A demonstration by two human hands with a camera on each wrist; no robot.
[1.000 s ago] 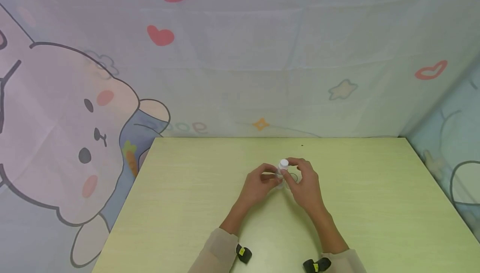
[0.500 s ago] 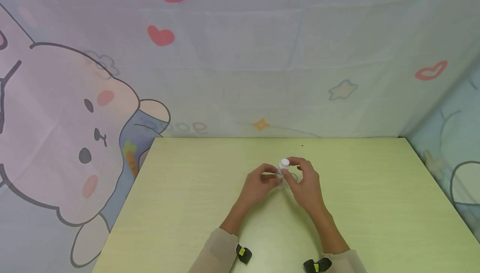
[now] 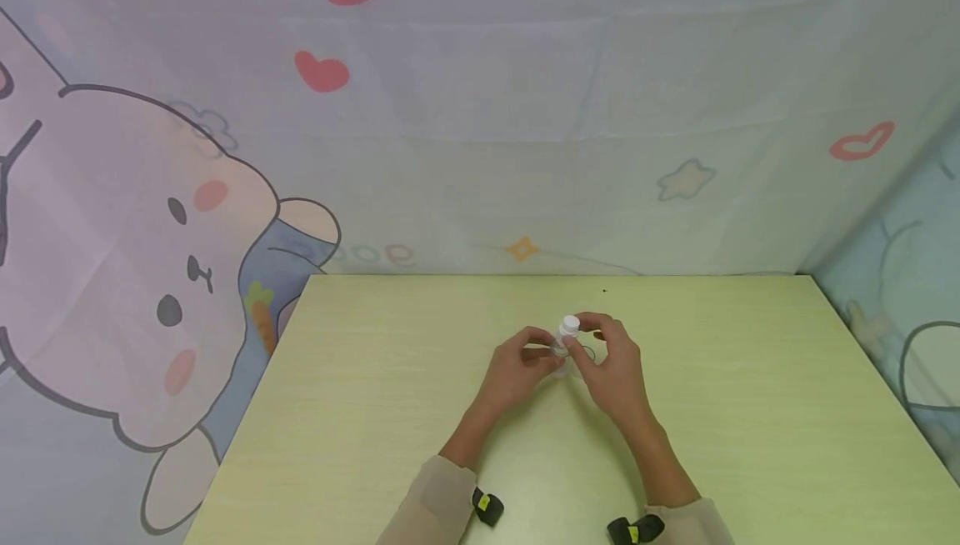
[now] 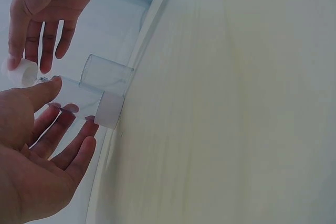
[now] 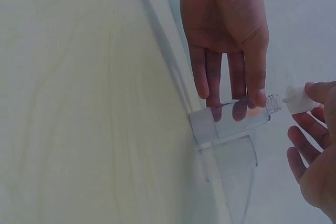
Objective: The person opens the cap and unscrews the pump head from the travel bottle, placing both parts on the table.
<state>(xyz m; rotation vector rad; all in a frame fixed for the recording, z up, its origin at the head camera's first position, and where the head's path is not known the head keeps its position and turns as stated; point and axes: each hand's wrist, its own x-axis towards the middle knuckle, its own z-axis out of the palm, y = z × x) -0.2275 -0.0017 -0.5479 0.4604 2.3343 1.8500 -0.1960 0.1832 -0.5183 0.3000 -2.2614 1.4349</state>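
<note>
A clear bottle with a whitish base band stands upright on the table; its threaded neck is bare. My left hand holds the bottle's body between thumb and fingers. Just above the neck, my right hand pinches a white cap between thumb and index finger, its other fingers spread. A small tip on the cap faces the neck, and the right wrist view shows a gap between them. Close beside the bottle is an open clear cylindrical cup, partly behind the right hand in the head view.
The pale yellow-green table reaches back to a printed cloth with hearts and a cartoon animal. A tiny dark speck lies near the table's back edge. Black wrist straps sit at both sleeves.
My right hand and the white cap have risen very slightly and shifted a little to the right. The left hand and the bottle stay where they were.
</note>
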